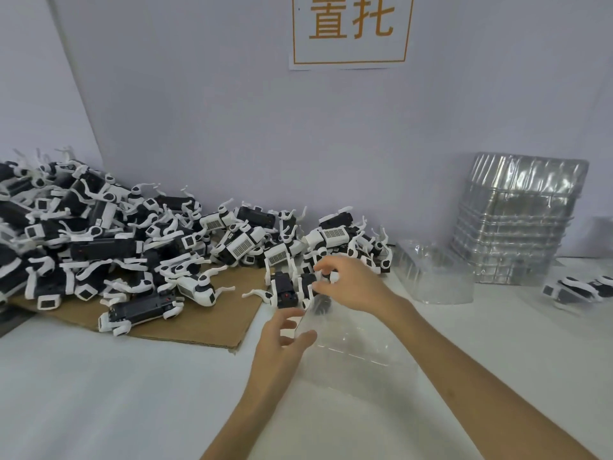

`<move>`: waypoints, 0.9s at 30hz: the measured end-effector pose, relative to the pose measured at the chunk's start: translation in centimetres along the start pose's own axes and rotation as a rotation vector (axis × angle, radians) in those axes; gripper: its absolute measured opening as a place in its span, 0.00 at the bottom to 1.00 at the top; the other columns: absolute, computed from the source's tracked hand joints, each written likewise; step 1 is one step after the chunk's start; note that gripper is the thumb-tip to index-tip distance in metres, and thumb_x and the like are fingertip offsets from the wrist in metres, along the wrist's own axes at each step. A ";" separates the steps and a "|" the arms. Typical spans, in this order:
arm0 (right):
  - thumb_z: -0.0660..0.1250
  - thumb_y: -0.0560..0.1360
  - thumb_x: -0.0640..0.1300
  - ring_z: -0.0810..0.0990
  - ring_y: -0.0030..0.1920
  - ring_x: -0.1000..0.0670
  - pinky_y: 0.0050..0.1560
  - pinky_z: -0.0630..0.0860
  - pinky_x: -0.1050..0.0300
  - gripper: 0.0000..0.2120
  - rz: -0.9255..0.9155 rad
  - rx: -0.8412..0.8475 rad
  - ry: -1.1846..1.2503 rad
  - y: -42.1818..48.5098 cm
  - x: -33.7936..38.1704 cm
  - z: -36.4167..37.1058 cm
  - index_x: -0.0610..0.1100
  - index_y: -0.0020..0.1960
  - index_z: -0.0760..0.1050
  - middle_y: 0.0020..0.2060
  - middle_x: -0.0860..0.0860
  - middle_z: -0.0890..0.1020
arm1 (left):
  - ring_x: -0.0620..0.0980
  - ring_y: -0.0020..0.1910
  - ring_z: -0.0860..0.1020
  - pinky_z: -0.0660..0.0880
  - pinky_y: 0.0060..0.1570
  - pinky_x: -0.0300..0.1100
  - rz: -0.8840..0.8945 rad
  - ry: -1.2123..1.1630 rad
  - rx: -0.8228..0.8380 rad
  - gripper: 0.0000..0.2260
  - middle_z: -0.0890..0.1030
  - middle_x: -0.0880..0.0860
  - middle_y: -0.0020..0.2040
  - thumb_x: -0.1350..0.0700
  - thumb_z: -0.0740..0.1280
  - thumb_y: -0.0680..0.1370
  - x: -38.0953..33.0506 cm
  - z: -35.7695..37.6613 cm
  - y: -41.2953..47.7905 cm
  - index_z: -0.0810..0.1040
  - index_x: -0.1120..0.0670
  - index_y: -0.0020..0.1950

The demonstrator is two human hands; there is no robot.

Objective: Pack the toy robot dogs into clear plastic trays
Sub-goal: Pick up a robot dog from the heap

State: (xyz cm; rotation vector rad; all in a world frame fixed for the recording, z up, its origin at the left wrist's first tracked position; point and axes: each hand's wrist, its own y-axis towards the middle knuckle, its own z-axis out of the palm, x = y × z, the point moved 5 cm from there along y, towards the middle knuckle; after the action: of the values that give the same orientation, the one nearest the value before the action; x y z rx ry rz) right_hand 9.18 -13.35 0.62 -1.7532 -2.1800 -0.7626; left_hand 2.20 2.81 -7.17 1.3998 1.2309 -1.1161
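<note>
Pinching toy dog with right hand at far edge of clear tray. Holding left hand loosely spread by tray's left edge. Beside dog pile on cardboard.

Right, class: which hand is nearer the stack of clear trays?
Right. The right hand, pinching a toy dog, lies left of the stack; the left hand is further left, nearer the camera.

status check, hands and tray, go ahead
Right hand pinching dog at tray far end. Left hand open by tray edge. Dog pile left, off tray.
</note>
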 end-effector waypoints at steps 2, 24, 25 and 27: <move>0.68 0.76 0.59 0.80 0.52 0.51 0.53 0.76 0.52 0.18 0.025 0.130 -0.106 1.1 1.1 2.3 0.51 0.62 0.77 0.54 0.53 0.81 | 0.47 0.47 0.78 0.70 0.45 0.39 0.009 0.014 0.000 0.18 0.77 0.46 0.56 0.42 0.69 0.67 -0.2 0.0 -0.1 0.78 0.36 0.57; 0.57 0.84 0.45 0.78 0.37 0.44 0.44 0.75 0.49 0.19 0.209 -0.257 0.031 1.7 -5.9 -1.2 0.36 0.41 0.75 0.36 0.43 0.81 | 0.52 0.39 0.76 0.75 0.46 0.47 0.087 0.110 -0.033 0.09 0.78 0.49 0.51 0.55 0.70 0.77 -0.2 0.1 0.2 0.78 0.41 0.53; 0.56 0.85 0.46 0.79 0.39 0.44 0.44 0.74 0.50 0.19 0.197 -0.300 0.040 1.5 -5.9 -1.9 0.38 0.42 0.76 0.37 0.43 0.81 | 0.52 0.40 0.76 0.75 0.46 0.47 0.088 0.111 -0.031 0.08 0.78 0.48 0.51 0.55 0.70 0.78 -0.2 0.1 0.2 0.78 0.41 0.53; 0.55 0.85 0.47 0.78 0.38 0.45 0.40 0.69 0.52 0.18 0.169 -0.390 0.020 1.1 -5.6 -3.4 0.42 0.41 0.75 0.36 0.45 0.81 | 0.52 0.40 0.76 0.75 0.47 0.47 0.088 0.111 -0.028 0.08 0.78 0.48 0.51 0.55 0.69 0.78 -0.3 0.1 0.2 0.79 0.42 0.53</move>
State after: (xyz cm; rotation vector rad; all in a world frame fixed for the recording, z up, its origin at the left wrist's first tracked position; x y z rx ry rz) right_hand 11.20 -19.67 0.95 -2.0645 -1.9330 -1.2176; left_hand 2.33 2.65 -6.89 1.4968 1.2452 -0.9686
